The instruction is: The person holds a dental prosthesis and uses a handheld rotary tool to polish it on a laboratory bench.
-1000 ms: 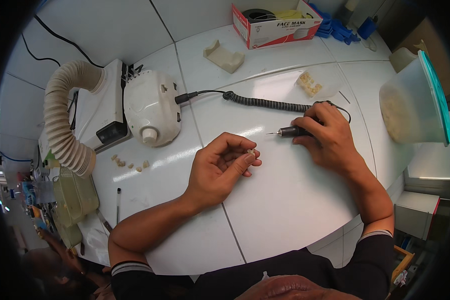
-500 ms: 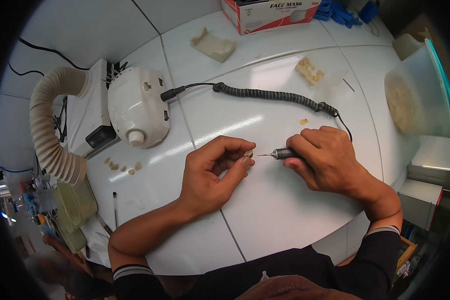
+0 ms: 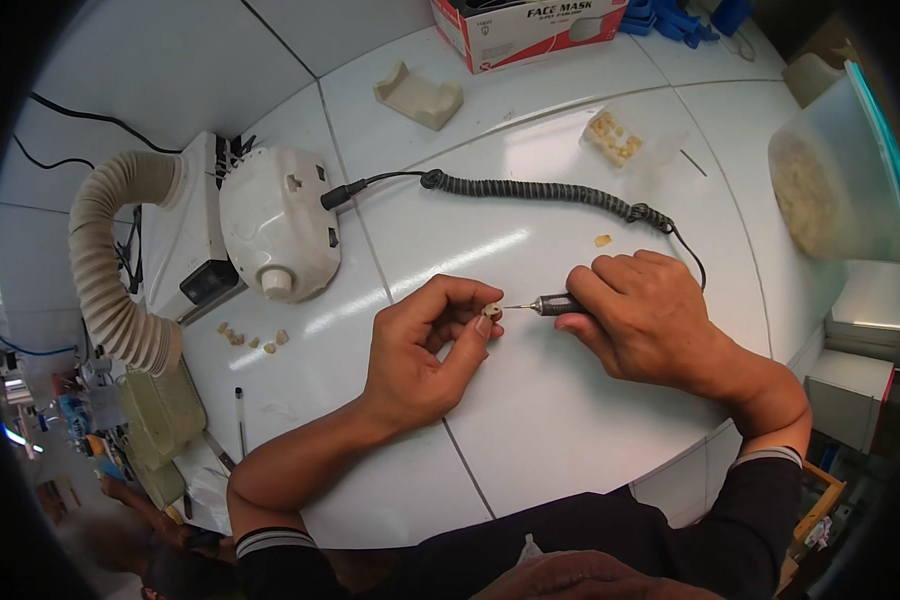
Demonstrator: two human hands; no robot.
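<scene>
My left hand [image 3: 422, 350] pinches a small off-white and brown piece [image 3: 492, 312] between thumb and fingertips. Its exact kind is too small to make out. Wrapped in the fingers of my right hand [image 3: 652, 318] is a dark rotary handpiece [image 3: 554, 304], its thin metal bit pointing left. The bit's tip is right beside the pinched piece; whether they touch I cannot tell. A black coiled cord [image 3: 540, 191] joins the handpiece to a white control unit [image 3: 278, 222] on the left. Beyond my right hand lies a yellowish chip [image 3: 602, 241].
Several small tan pieces [image 3: 269, 348] and a pen [image 3: 239, 420] lie left of my left arm. A clear box of yellowish bits [image 3: 613, 140], a cream rest [image 3: 418, 97] and a mask box [image 3: 530, 35] sit farther back. A plastic tub [image 3: 820, 190] stands right; another person is lower left.
The handpiece's bit has come closer to the small piece in my left hand, which has turned slightly. The whole view has shifted a little.
</scene>
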